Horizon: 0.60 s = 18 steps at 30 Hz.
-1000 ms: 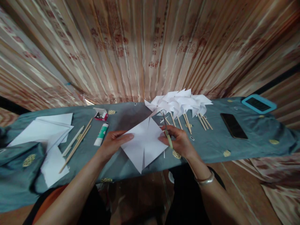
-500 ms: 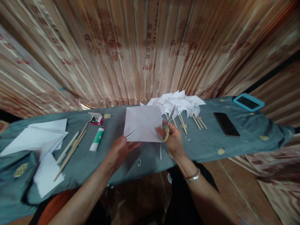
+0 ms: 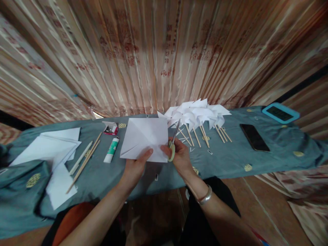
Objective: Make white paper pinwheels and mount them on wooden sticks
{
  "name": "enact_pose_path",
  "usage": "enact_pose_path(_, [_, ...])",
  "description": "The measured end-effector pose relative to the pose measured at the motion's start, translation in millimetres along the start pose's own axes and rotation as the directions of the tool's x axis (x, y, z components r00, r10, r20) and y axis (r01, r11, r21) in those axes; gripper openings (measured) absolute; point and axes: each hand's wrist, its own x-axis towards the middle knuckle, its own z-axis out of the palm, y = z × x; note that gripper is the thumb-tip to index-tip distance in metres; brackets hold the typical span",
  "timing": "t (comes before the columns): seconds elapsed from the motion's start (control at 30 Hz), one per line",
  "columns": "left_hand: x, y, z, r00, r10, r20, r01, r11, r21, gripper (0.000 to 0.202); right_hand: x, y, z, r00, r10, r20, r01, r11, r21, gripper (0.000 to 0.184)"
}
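A white square sheet of paper [image 3: 143, 133] is held up above the cloth, with crease lines and a slit near its lower left corner. My left hand [image 3: 135, 169] pinches its lower edge, thumb on top and fingers underneath. At the right edge, the thumb of my right hand [image 3: 181, 157] presses on the paper. That same hand grips scissors with pale yellow-green handles [image 3: 172, 152], blades pointing up and away beside the sheet. Just beyond lies a pile of white paper pinwheels [image 3: 197, 111] on wooden sticks.
Left on the grey-green cloth [image 3: 143, 186] are white paper sheets [image 3: 57, 147], wooden sticks [image 3: 84, 162], a glue tube [image 3: 111, 150] and an open small box [image 3: 110, 128]. At right lie a phone [image 3: 254, 137] and a blue-framed device [image 3: 281, 113]. A patterned curtain [image 3: 148, 61] hangs behind.
The sheet has turned and shifted left in view. My left thumb has moved from its lower left corner to the middle of the lower edge. The scissors remain in my right hand.
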Motion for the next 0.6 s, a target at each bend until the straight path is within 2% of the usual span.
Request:
enact_pose_path(0.17, [10,2,-10.6,0.992,0.110,-0.063,-0.104,0.991,0.088,0.036,-4,0,4,0.997,0.022,0.076,-0.019,0.999,-0.038,0.038])
enact_pose_path(0.37, [17,12,-13.1,0.988,0.137,-0.073,-0.136,0.991,0.011,0.035,-16,6,3,0.968,0.100,0.229,-0.075,0.991,-0.114,0.033])
enact_pose_path(0.6, [24,21,-20.9,0.982,0.158,-0.102,-0.158,0.987,0.005,0.037,-31,7,-4,0.911,0.248,0.330,-0.198,0.964,-0.176,0.040])
